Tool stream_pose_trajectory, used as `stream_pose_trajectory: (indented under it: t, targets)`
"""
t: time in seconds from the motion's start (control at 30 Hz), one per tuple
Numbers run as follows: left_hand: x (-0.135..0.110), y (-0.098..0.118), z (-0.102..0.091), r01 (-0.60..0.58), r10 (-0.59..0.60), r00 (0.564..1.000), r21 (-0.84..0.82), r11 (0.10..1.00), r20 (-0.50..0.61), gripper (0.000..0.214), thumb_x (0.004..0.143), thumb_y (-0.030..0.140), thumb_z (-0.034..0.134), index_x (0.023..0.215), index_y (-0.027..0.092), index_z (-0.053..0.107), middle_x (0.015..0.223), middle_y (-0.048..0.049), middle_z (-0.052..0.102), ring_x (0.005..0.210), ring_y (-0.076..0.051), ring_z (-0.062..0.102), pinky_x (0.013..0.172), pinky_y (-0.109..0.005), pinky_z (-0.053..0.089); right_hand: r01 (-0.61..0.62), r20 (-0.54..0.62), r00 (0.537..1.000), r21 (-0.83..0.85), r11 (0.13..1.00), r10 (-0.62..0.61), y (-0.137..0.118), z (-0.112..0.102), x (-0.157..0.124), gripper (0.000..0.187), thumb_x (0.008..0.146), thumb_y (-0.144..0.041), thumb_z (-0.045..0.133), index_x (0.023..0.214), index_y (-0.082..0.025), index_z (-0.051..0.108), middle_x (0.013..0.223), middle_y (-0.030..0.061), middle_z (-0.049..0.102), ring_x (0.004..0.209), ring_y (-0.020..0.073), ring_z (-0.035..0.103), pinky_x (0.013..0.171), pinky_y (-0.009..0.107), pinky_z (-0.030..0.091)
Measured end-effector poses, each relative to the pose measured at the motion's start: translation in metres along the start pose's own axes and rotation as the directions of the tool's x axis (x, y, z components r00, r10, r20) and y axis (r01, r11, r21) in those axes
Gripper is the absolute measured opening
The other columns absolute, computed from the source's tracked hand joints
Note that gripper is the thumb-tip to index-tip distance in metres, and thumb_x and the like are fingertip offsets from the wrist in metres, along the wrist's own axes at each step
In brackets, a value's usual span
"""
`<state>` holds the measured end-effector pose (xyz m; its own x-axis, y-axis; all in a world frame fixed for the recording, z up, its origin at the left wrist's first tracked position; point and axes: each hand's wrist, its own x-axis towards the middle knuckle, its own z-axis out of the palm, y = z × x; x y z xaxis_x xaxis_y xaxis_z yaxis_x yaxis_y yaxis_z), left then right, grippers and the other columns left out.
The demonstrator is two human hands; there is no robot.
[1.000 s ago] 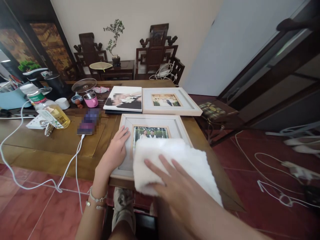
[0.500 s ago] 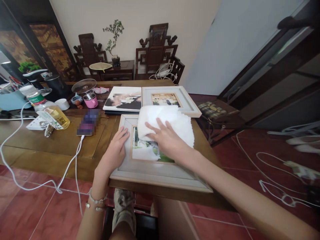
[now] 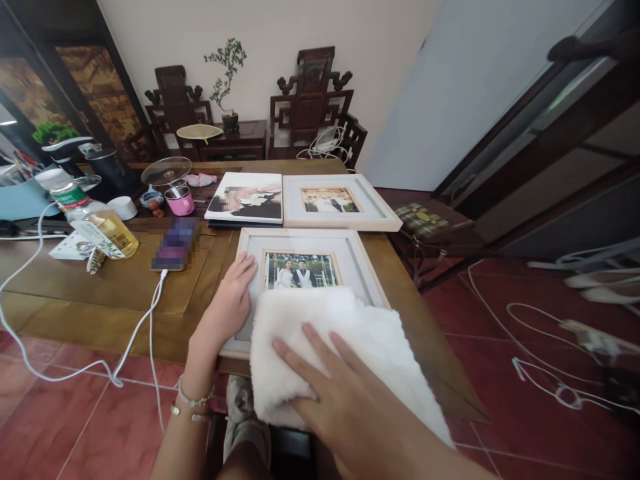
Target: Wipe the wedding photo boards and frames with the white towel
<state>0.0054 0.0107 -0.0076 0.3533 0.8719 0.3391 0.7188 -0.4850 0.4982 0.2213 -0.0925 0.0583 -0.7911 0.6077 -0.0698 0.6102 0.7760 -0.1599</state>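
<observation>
A light wooden picture frame [image 3: 367, 267] lies face up at the table's near edge, showing a photo [image 3: 300, 270] of two people outdoors. My left hand [image 3: 233, 293] grips the frame's left side, fingers over the rim and thumb out of sight. Under my right hand [image 3: 340, 393] is a fluffy white cloth [image 3: 370, 327], held with the fingers spread across its top. The cloth covers the lower part of the photo and frame and reaches past the near table edge.
Behind lie a second frame [image 3: 383, 200] and a white photo panel [image 3: 245, 213]. Leftward on the wooden table [image 3: 215, 280] are a charging phone [image 3: 175, 247], its white cable [image 3: 157, 300], a bottle [image 3: 103, 223], a pink mug [image 3: 180, 200] and a white power strip [image 3: 70, 248].
My right hand has drawn the white cloth toward me, from the frame's upper middle to its near edge, uncovering the photo's top. My left hand stays on the frame's left side.
</observation>
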Motion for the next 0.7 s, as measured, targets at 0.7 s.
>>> stream_pose_trajectory:
  t: [0.7]
  targets:
    - [-0.001,-0.001,0.0,-0.008,0.007,1.0,-0.025,1.0,-0.02,0.052,0.087,0.004,0.036,0.137,0.012,0.048,0.145,-0.0163,0.048,0.143,-0.024,0.031,0.117,-0.05,0.03,-0.181,0.018,0.983,-0.118,0.976,0.184,0.063,-0.011,0.058,0.062,0.069,0.007,0.052,0.122,-0.022,0.064,0.153,0.0087,0.034,0.139,0.0459,0.024,0.103,0.072,0.029]
